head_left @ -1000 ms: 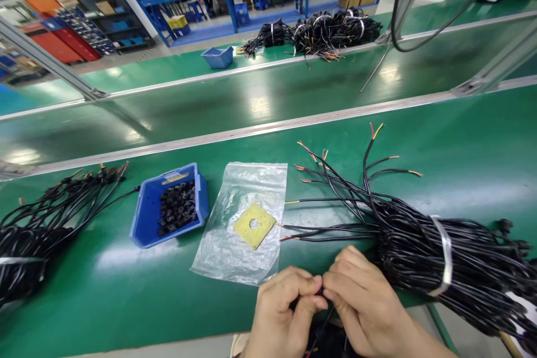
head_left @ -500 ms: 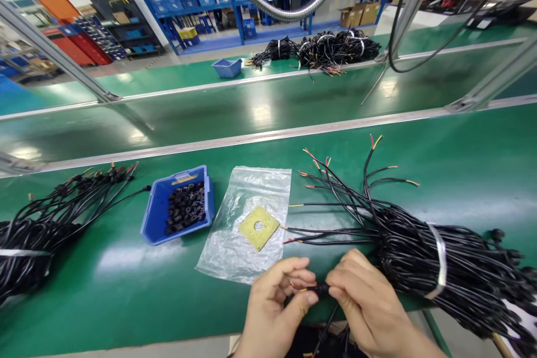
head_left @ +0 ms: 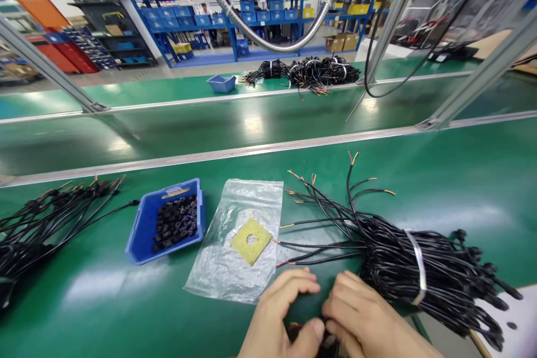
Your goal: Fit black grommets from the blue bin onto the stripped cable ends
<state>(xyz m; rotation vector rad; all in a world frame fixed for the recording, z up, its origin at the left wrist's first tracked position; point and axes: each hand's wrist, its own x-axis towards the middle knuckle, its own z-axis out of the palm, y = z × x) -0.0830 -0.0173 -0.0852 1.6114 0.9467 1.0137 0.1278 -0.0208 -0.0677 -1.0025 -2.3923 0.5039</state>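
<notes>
At the near edge of the bench, my left hand (head_left: 282,316) curls around the end of a black cable, whose red and yellow wire ends (head_left: 295,326) peek out between thumb and palm. My right hand (head_left: 367,313) is closed over the same cable just beside it, fingertips bent down. Most of the cable is hidden by my fingers. Just beyond my hands lies a clear zip bag (head_left: 222,268) with a yellow square pad (head_left: 242,243) that has a round hole. To the right rests a strapped bundle of black cables (head_left: 390,257), its stripped ends pointing left.
A blue bin (head_left: 138,235) of small black parts (head_left: 176,221) stands left of the bag. Another cable bundle (head_left: 54,224) lies at the far left. Metal frame posts (head_left: 482,75) rise beyond, and a flexible metal conduit (head_left: 268,42) hangs overhead.
The view has tilted up slightly, so the bench things sit lower. My hands, still together on the cable, are lower in view, and the cable between them is now more hidden.
</notes>
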